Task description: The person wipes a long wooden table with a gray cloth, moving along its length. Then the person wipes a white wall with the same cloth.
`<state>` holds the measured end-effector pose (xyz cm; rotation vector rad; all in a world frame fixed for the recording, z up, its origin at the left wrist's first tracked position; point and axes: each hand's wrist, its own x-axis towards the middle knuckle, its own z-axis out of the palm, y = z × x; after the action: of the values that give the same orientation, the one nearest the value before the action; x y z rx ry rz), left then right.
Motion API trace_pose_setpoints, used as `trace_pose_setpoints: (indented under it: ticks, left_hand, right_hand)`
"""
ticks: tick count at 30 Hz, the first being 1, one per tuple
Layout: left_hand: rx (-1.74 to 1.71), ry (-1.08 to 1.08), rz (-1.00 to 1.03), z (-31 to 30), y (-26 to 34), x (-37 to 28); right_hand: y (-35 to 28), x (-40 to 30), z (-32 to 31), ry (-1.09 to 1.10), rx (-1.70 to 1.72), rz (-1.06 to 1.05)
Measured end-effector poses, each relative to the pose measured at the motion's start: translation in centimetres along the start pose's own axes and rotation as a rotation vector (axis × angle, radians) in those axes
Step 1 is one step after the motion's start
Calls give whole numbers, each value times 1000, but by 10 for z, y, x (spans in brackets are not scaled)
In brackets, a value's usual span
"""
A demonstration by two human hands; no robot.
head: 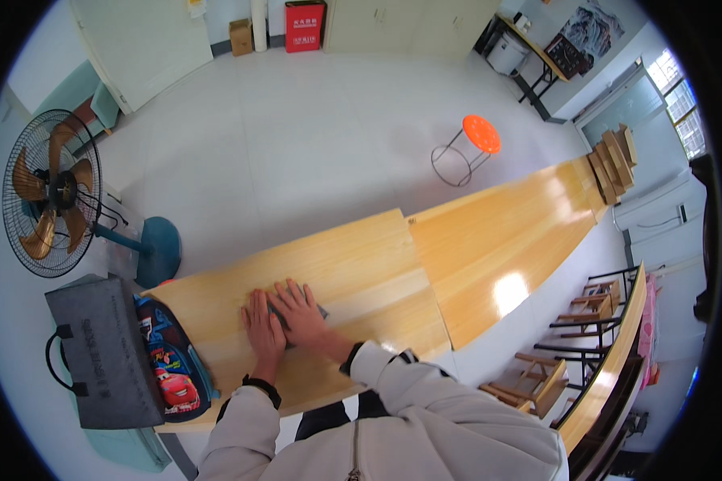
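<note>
A flat, dark grey item, seemingly a folded cloth (278, 309), lies on the light wooden table (361, 264) in front of me, mostly covered by my hands. My right hand (301, 315) rests palm down on top of it, fingers spread. Along its left side lies my left hand (263, 329), flat, with the fingers straight and close together and the thumb apart. One corner of the grey item shows to the right of my right hand. What is under the palms is hidden.
On the table's left end stand a dark grey bag (105, 355) and a children's backpack (177, 367) with a cartoon car. Beyond is a standing fan (57, 189). An orange-topped stool (481, 134) is across the table. Cardboard boxes (614, 162) stack at the far right end; wooden chairs (538, 382) stand right.
</note>
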<state>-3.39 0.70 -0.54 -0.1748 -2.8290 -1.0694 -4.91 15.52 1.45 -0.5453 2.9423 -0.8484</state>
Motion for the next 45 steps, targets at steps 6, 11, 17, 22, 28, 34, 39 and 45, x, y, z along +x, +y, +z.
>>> trace_pose_setpoints:
  ticks: [6,11,17,22,28,34,39,45]
  left_hand:
    - [92,19,35,-9,27,14]
    - [313,-243,134,15,59,1]
    - [427,-312,156,-8,47,-2]
    - [618,-116,-85,-31,-11,-13]
    - [430,-436,129,-44,40,-79]
    - [316,-485,437,-16,77,-3]
    - [451,-207,233,3,21,49]
    - [507,-240,77,-28,-4,-29]
  right_hand:
    - [68,2,-73,301,51,164]
    - [118,-18,-71,287,-384,401]
    - [118,-21,-76,286,-341,400]
    - [117,-17,-76,289,-331,393]
    - [117,-15,-75,307,-308,386]
    - [121,-20,-75,333,-309,380]
    - [119,-15,-74,326,-299,385]
    - [119,-18,-75,319,-293,396]
